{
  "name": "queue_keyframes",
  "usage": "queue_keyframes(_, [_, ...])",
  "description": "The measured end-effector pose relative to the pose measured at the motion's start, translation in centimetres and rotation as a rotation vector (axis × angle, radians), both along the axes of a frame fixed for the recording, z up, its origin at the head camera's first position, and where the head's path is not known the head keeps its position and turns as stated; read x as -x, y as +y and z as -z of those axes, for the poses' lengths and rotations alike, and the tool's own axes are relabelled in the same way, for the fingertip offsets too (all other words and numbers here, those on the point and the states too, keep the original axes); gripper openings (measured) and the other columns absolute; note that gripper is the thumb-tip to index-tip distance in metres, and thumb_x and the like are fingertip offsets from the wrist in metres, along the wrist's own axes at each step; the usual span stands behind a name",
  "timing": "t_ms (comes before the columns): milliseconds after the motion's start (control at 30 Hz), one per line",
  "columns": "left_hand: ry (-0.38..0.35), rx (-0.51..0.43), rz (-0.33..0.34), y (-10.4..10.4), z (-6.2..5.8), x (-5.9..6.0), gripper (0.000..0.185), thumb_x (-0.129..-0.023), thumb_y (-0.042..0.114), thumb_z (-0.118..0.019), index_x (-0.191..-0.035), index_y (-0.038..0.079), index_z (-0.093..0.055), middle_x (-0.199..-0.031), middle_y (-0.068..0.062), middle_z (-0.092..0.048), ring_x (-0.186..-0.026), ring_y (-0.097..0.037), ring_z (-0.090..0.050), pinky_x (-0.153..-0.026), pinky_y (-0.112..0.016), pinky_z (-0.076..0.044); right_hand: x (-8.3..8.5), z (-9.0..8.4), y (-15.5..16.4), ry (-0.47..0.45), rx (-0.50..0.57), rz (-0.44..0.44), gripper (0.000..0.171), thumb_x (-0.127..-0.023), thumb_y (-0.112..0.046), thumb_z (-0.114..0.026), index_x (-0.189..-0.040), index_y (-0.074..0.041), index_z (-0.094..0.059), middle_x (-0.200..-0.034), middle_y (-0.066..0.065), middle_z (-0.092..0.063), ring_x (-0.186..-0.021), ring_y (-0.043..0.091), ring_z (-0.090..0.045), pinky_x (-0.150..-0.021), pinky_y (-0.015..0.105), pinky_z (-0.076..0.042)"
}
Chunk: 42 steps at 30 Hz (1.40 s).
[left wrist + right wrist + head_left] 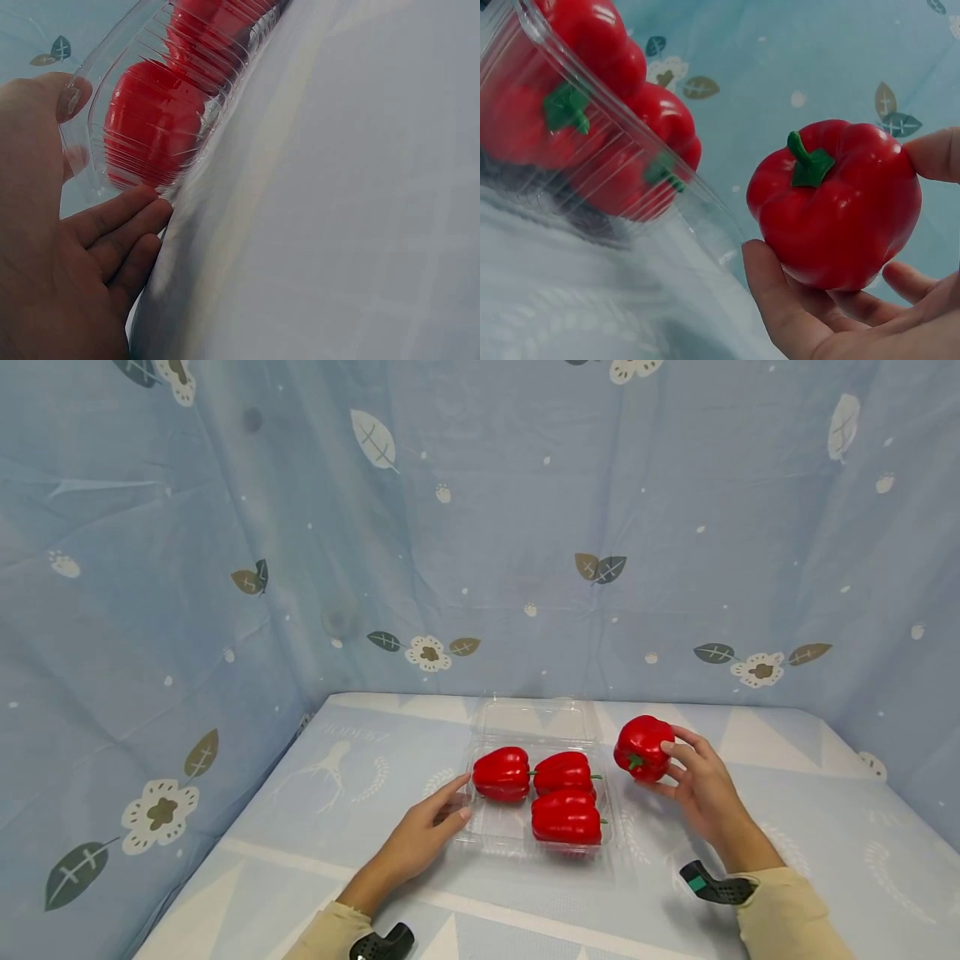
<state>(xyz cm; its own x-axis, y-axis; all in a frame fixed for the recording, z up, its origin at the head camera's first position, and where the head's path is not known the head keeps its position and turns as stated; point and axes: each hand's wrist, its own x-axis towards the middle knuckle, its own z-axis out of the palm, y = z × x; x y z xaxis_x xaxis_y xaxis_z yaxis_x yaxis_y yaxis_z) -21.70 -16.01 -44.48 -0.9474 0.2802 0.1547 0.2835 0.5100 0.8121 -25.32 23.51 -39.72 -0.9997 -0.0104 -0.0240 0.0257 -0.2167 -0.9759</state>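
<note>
My right hand (697, 781) holds a red bell pepper (643, 748) with a green stem, up beside the right side of a clear plastic container (495, 837). In the right wrist view the thumb and fingers surround this pepper (840, 210), its stem facing the camera. The container stands with its lid folded back, and three more red peppers lie in it: one at the left (501, 774), one at the back right (562, 772) and one at the front right (567, 817). My left hand (420, 839) grips the container's left edge, thumb at the rim and fingers against the wall.
The clear lid (536, 720) extends behind the container on the pale patterned tablecloth (322, 827). A blue curtain (487, 543) with leaves and flowers hangs along the table's back and left side. A dark band (716, 885) sits at the right wrist.
</note>
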Motion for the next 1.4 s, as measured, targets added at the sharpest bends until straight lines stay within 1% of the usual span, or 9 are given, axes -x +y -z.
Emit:
queue_keyframes(133, [-0.001,0.003,-0.002,0.0,0.0,0.0,0.053,-0.096,0.036,-0.055,-0.146,0.032,-0.038,-0.128,-0.002,-0.059,-0.116,-0.018,-0.056,-0.099,-0.043,-0.044,0.0,0.0,-0.3,0.007,-0.003,-0.016,0.063,-0.095,-0.031,-0.057,-0.146,-0.016,-0.023,-0.141,0.005,-0.030,-0.110,0.018,-0.054,-0.087,0.047,-0.050])
queue_keyframes(233, [0.002,0.005,-0.001,0.0,0.0,0.0,0.053,-0.096,0.036,-0.055,-0.146,0.031,-0.038,-0.128,-0.003,-0.059,-0.116,-0.018,-0.056,-0.099,-0.043,-0.044,-0.1,0.0,-0.5,0.015,-0.016,-0.025,0.065,-0.095,-0.031,-0.057,-0.147,-0.015,-0.022,-0.142,0.007,-0.030,-0.104,0.017,-0.060,-0.087,0.047,-0.050])
queue_keyframes(300, [0.003,0.006,0.001,0.0,0.0,0.0,0.053,-0.096,0.036,-0.055,-0.147,0.031,-0.037,-0.128,-0.004,-0.058,-0.116,-0.018,-0.056,-0.099,-0.043,-0.044,-0.2,-0.1,-0.5,0.017,-0.023,-0.033,0.065,-0.096,-0.031,-0.056,-0.148,-0.015,-0.021,-0.143,0.007,-0.030,-0.103,0.017,-0.061,-0.088,0.046,-0.050])
queue_keyframes(500, [0.003,0.006,0.006,0.0,0.0,0.0,0.054,-0.097,0.036,-0.055,-0.147,0.030,-0.037,-0.128,-0.004,-0.058,-0.116,-0.018,-0.056,-0.100,-0.043,-0.043,-0.2,-0.3,-0.5,0.031,-0.004,-0.073,0.062,-0.098,-0.028,-0.049,-0.150,-0.016,-0.018,-0.138,0.002,-0.035,-0.113,0.019,-0.050,-0.088,0.040,-0.052])
queue_keyframes(600, [0.004,0.005,0.005,0.0,0.0,0.0,0.054,-0.096,0.036,-0.055,-0.147,0.030,-0.037,-0.128,-0.005,-0.058,-0.116,-0.018,-0.056,-0.100,-0.043,-0.043,-0.2,-0.4,-0.6,0.042,0.019,-0.100,0.060,-0.098,-0.027,-0.047,-0.150,-0.018,-0.019,-0.139,0.000,-0.035,-0.119,0.022,-0.044,-0.089,0.042,-0.051])
queue_keyframes(733, [0.001,0.004,0.001,0.0,-0.1,-0.1,0.053,-0.096,0.035,-0.055,-0.146,0.030,-0.038,-0.128,-0.004,-0.058,-0.116,-0.018,-0.056,-0.100,-0.043,-0.043,-0.2,-0.5,-0.6,0.049,0.032,-0.136,0.058,-0.098,-0.026,-0.046,-0.150,-0.021,-0.020,-0.141,0.001,-0.032,-0.123,0.023,-0.039,-0.089,0.049,-0.049])
queue_keyframes(1133, [0.009,-0.001,0.003,0.0,0.0,-0.1,0.053,-0.096,0.035,-0.055,-0.146,0.030,-0.038,-0.127,-0.002,-0.059,-0.115,-0.017,-0.056,-0.100,-0.043,-0.043,-0.4,-1.0,-1.3,0.117,0.022,-0.194,0.059,-0.097,-0.018,-0.044,-0.151,-0.030,-0.023,-0.150,0.008,-0.021,-0.123,0.027,-0.040,-0.086,0.055,-0.049])
queue_keyframes(1267, [0.012,0.004,0.004,0.0,-0.1,0.0,0.053,-0.097,0.035,-0.055,-0.146,0.030,-0.038,-0.127,-0.002,-0.059,-0.115,-0.016,-0.056,-0.100,-0.043,-0.043,-0.6,-1.3,-1.6,0.139,0.020,-0.207,0.060,-0.096,-0.017,-0.045,-0.151,-0.029,-0.023,-0.150,0.008,-0.021,-0.125,0.028,-0.038,-0.085,0.053,-0.050])
queue_keyframes(1400, [0.014,0.004,0.004,0.0,-0.1,0.0,0.053,-0.096,0.035,-0.055,-0.146,0.030,-0.038,-0.126,-0.002,-0.059,-0.115,-0.016,-0.056,-0.100,-0.043,-0.043,-0.8,-1.6,-1.8,0.149,0.043,-0.229,0.057,-0.098,-0.019,-0.042,-0.151,-0.027,-0.022,-0.149,0.007,-0.022,-0.127,0.027,-0.036,-0.086,0.052,-0.050])
